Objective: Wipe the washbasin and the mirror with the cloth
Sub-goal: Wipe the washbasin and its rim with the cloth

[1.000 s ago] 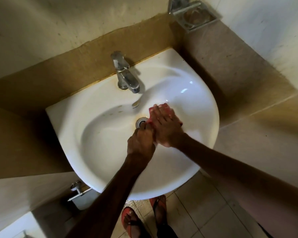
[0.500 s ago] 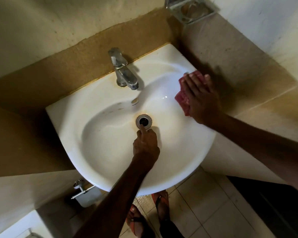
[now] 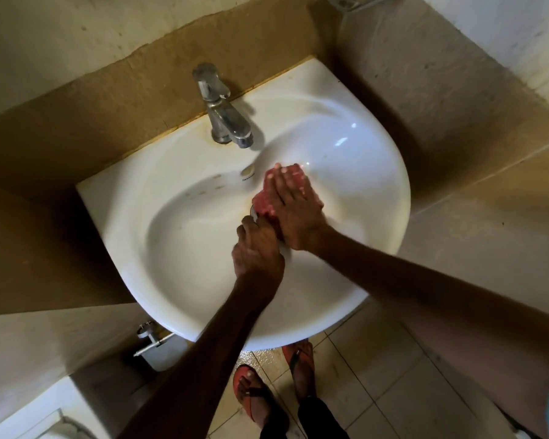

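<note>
A white washbasin (image 3: pixel 184 289) is fixed in the corner, with a chrome tap (image 3: pixel 224 117) at its back. My right hand (image 3: pixel 295 210) lies flat on a red cloth (image 3: pixel 267 204) and presses it into the bowl, right over the drain, which is almost hidden. My left hand (image 3: pixel 255 248) rests in the bowl beside it with fingers curled, its fingertip at the drain's edge, touching the right hand. The mirror is out of view.
Tan tiled walls close in behind and to the right of the basin. A metal soap holder (image 3: pixel 349 1) hangs at the top edge. A pipe valve (image 3: pixel 148 332) sits under the basin at left. My feet in red sandals (image 3: pixel 251 394) stand on the tiled floor.
My right hand has swept the cloth from the basin's right rim back down to the drain, beside my left hand. The left hand has stayed at the drain.
</note>
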A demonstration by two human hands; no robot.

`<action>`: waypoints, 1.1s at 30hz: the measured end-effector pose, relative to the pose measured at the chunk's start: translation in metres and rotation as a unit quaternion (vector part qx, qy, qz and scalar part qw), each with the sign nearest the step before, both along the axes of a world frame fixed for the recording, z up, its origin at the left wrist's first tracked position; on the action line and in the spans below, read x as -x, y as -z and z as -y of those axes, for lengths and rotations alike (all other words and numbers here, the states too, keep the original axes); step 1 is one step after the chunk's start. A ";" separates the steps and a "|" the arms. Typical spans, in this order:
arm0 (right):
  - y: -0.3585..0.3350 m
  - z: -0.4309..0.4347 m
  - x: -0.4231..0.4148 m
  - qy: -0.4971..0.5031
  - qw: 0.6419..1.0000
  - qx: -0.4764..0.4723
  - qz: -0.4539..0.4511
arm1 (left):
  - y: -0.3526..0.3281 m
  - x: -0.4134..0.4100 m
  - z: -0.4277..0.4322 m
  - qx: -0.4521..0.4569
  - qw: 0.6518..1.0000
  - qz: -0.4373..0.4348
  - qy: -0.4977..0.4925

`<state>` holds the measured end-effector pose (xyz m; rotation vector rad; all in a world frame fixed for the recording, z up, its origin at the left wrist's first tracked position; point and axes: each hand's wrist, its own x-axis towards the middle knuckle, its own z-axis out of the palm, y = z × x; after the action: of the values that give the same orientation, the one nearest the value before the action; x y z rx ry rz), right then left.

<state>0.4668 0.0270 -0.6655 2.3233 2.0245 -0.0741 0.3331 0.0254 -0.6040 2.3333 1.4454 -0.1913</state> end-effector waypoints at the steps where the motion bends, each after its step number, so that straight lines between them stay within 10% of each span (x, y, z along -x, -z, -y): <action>1: 0.001 0.002 0.002 -0.024 0.999 0.019 -0.020 | 0.000 0.001 0.000 -0.002 1.000 -0.002 -0.012; 7: -0.056 0.001 -0.028 -0.109 0.989 0.097 -0.035 | -0.001 -0.005 0.002 0.009 1.000 -0.025 -0.014; 18: -0.044 0.043 -0.080 0.076 0.994 -0.024 0.076 | 0.005 -0.001 0.006 0.018 1.000 -0.010 0.001; 27: -0.016 0.001 -0.008 0.144 0.987 -0.019 -0.067 | -0.005 0.019 -0.010 0.016 0.999 0.010 -0.032; 33: -0.006 0.009 0.022 0.004 0.992 0.029 -0.126 | -0.008 0.022 -0.020 0.028 0.999 0.006 -0.047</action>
<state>0.4452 0.0180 -0.6593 2.3907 2.0881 -0.4407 0.3111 0.0451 -0.5962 2.2134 1.5189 -0.1881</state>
